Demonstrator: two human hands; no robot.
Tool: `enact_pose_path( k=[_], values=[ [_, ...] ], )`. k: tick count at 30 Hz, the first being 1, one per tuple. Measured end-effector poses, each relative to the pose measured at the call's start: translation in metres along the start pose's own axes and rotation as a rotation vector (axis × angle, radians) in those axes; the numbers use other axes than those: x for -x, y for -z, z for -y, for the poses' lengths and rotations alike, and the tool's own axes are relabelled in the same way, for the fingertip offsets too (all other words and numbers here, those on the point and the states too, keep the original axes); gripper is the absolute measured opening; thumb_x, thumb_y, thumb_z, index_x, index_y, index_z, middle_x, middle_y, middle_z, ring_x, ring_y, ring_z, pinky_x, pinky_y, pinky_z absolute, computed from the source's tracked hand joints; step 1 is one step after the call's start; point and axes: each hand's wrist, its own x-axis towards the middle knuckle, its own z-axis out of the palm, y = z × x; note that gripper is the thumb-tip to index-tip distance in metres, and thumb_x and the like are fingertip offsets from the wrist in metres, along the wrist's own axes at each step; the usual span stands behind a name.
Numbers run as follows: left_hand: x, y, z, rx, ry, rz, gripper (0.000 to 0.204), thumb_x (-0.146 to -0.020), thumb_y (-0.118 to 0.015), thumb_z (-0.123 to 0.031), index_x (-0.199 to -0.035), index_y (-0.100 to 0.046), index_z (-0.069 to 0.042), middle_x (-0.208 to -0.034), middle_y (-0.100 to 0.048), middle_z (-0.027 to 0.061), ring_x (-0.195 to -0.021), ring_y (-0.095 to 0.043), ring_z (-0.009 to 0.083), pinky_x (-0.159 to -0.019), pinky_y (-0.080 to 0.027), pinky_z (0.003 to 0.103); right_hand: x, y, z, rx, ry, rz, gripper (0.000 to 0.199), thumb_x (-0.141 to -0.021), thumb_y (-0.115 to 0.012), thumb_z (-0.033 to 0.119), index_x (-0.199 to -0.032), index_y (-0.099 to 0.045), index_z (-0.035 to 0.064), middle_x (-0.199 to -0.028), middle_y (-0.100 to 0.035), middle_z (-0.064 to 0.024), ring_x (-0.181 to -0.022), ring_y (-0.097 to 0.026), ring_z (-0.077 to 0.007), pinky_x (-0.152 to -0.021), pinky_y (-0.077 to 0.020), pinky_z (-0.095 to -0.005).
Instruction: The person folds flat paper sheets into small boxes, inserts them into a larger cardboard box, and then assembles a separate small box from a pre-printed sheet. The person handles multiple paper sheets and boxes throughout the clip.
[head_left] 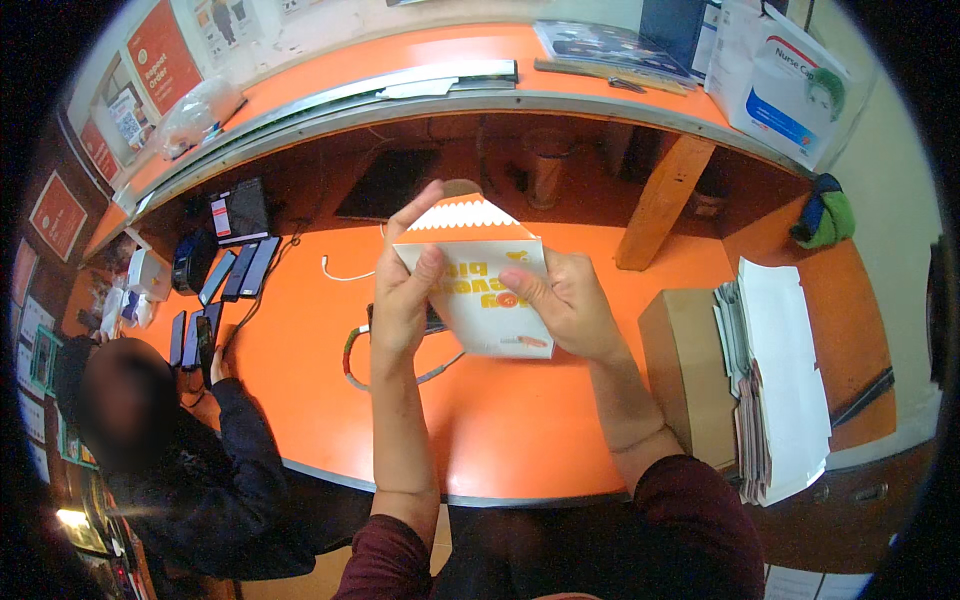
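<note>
A white paper carton (490, 325) with yellow and orange print, the print upside down to me, is held up over the orange desk. Its far end has an orange panel with a white scalloped edge and slanted sides. My left hand (402, 305) grips the left side, thumb on the front and index finger stretched along the far edge. On the opposite side, my right hand (572, 300) holds it with the thumb pressed on the printed face. Fingers behind the carton are hidden. Below it lie a coloured cord (352, 365) and a partly covered dark object.
A co-worker's hand (218, 368) holds a phone at the left, beside several phones (240, 268). To the right stand a cardboard box (680, 370) and stacked flat cartons (785, 390). A shelf (400, 110) and wooden post (665, 200) border the far side. A white cable (348, 275) lies on the desk.
</note>
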Motion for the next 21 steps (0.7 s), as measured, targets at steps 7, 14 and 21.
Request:
enact_pose_path(
  k=[7,14,21],
  values=[
    [0.013,-0.002,-0.005,-0.241,0.178,0.081,0.028,-0.080,-0.065,-0.012,-0.102,-0.059,0.004,-0.086,-0.065,0.0085,-0.077,-0.061,0.0131,-0.070,-0.050,0.027,-0.008,0.013,0.000,0.138,0.227,-0.146,0.026,-0.085,-0.058,0.015,-0.105,-0.058,-0.0022,-0.088,-0.064,-0.0109,-0.080,-0.061,-0.0137,-0.070,-0.0484,-0.0259],
    [0.016,-0.019,0.002,-0.538,-0.315,0.073,0.024,-0.076,-0.067,-0.008,-0.097,-0.063,0.003,-0.081,-0.064,0.0090,-0.069,-0.058,0.0142,-0.064,-0.045,0.024,-0.002,0.023,0.011,0.202,-0.017,-0.089,0.013,-0.080,-0.062,0.005,-0.091,-0.062,-0.0016,-0.085,-0.064,-0.0102,-0.079,-0.061,-0.0128,-0.067,-0.0491,-0.0250],
    [0.018,-0.013,-0.008,-0.778,-0.143,0.336,0.046,-0.069,-0.071,-0.008,-0.110,-0.053,0.003,-0.090,-0.063,0.0153,-0.075,-0.062,0.0300,-0.068,-0.047,0.034,0.004,0.030,0.008,-0.088,0.417,-0.385,0.019,-0.074,-0.066,0.006,-0.092,-0.063,0.0011,-0.090,-0.064,-0.0102,-0.074,-0.058,-0.0151,-0.065,-0.0481,-0.0278]
  ],
)
